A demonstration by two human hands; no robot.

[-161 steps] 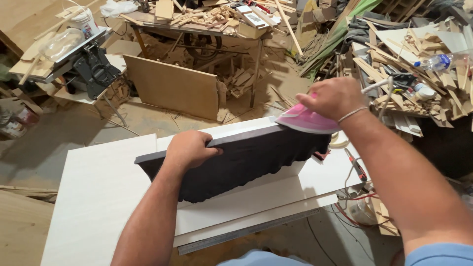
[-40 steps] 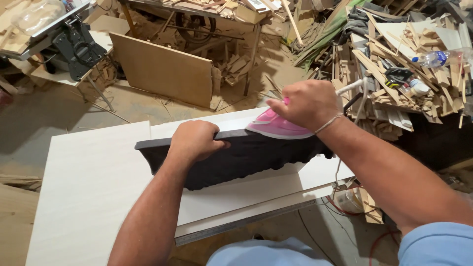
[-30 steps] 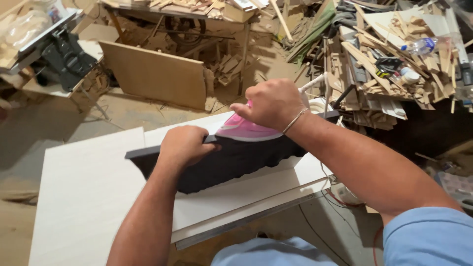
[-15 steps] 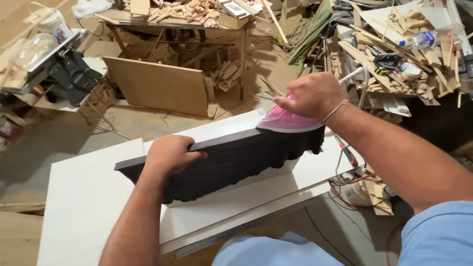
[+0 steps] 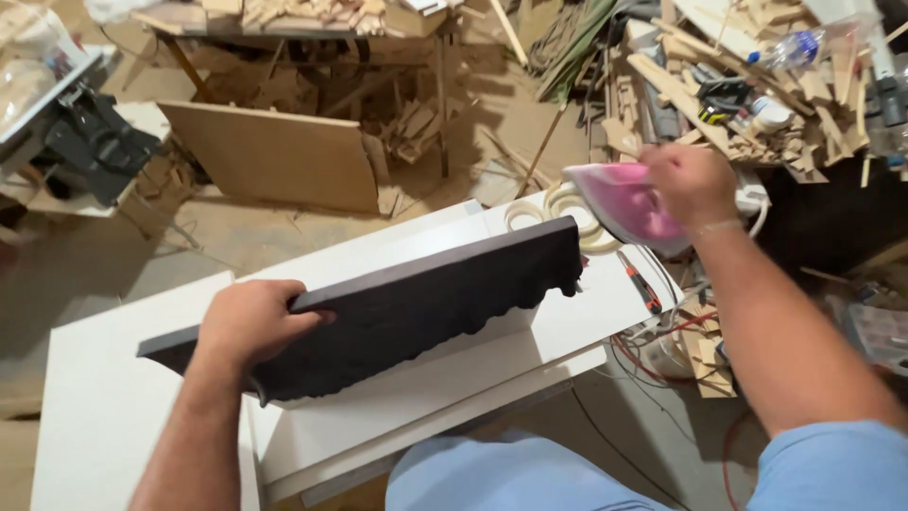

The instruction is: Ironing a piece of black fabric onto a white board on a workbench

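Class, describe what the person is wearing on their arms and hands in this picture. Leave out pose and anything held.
Both forearms are bare. The left hand shows no glove, ring or band. The right hand is also gloveless, with a thin pale band round the wrist. A light blue short sleeve covers the right upper arm; the left sleeve is out of view.

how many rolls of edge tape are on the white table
2: both pale tape rolls lie flat at the table's far right corner, one left of the other, which the pink iron partly hides.
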